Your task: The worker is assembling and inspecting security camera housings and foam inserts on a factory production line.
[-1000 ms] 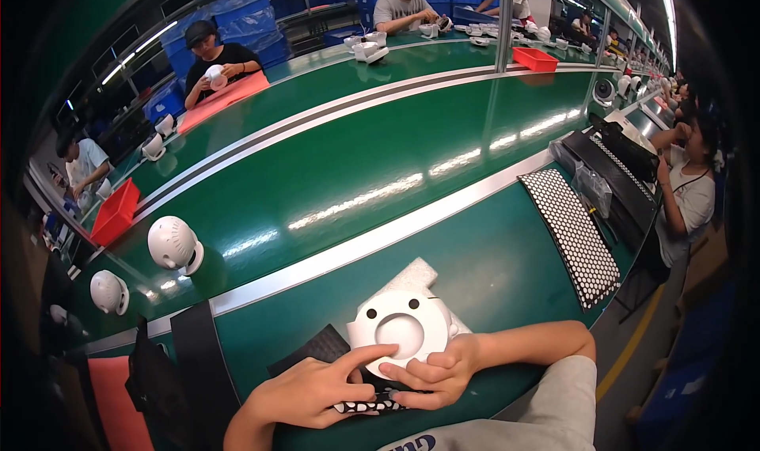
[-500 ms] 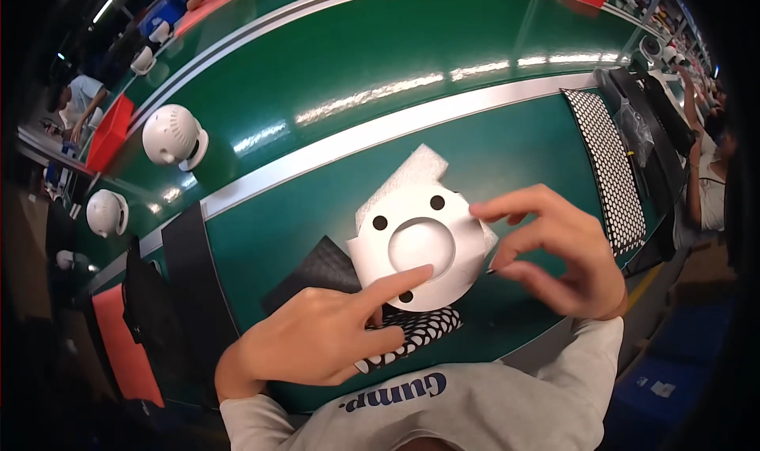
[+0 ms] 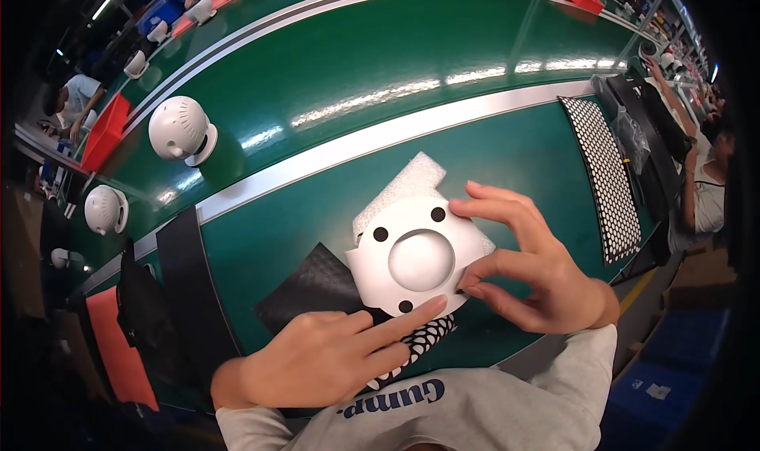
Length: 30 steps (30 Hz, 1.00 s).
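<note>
A white round plastic cover (image 3: 416, 257) with a domed middle and three dark holes lies on the green bench. My right hand (image 3: 526, 269) grips its right edge between thumb and fingers. My left hand (image 3: 332, 356) has its index finger stretched out, the tip touching the cover's lower rim by one hole. Under the cover lie a white foam sheet (image 3: 408, 183), a black mat (image 3: 313, 289) and a black-and-white mesh patch (image 3: 419, 342).
Two white dome-shaped units (image 3: 180, 128) (image 3: 104, 208) stand on the conveyor belt at the left. A perforated black-and-white strip (image 3: 608, 174) lies at the right. Black pads (image 3: 186, 281) and an orange tray (image 3: 119, 348) sit at the lower left. Other people work at the edges.
The view has tilted down and closer to the bench. My right hand moved from under the cover to its right edge; my left index finger stays on the lower rim.
</note>
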Tool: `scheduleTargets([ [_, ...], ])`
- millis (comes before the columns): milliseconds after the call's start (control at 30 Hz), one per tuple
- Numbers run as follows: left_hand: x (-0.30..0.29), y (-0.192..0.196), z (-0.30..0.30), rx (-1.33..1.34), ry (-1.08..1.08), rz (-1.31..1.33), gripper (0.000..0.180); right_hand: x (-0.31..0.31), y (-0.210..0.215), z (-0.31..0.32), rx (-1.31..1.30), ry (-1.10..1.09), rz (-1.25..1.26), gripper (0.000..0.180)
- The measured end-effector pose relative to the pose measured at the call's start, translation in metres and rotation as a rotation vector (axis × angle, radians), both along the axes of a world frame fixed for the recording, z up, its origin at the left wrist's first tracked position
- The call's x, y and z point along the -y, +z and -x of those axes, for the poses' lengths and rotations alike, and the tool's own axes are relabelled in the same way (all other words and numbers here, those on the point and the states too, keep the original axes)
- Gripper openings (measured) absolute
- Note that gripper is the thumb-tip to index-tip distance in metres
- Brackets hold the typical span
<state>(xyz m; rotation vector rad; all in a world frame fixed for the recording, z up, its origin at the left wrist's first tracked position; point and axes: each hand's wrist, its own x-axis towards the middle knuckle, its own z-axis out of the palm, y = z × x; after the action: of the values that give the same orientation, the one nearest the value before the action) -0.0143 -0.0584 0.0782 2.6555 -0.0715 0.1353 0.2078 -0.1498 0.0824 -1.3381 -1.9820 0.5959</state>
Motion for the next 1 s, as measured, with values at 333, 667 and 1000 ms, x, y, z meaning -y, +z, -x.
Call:
scheduleTargets([
  [333,-0.006,0.003,0.000,-0.040,0.061,-0.009,0.007,-0.002,-0.002,0.006,0.105,0.028,-0.069,0.014],
  [667,-0.005,0.000,0.002,0.046,0.068,0.008,0.017,0.018,-0.004,0.024,0.862,0.025,-0.627,0.029],
  [1000,0.003,0.009,0.031,0.082,-0.004,0.020,0.018,-0.100,0.032,0.032,0.199,0.303,0.259,0.050],
])
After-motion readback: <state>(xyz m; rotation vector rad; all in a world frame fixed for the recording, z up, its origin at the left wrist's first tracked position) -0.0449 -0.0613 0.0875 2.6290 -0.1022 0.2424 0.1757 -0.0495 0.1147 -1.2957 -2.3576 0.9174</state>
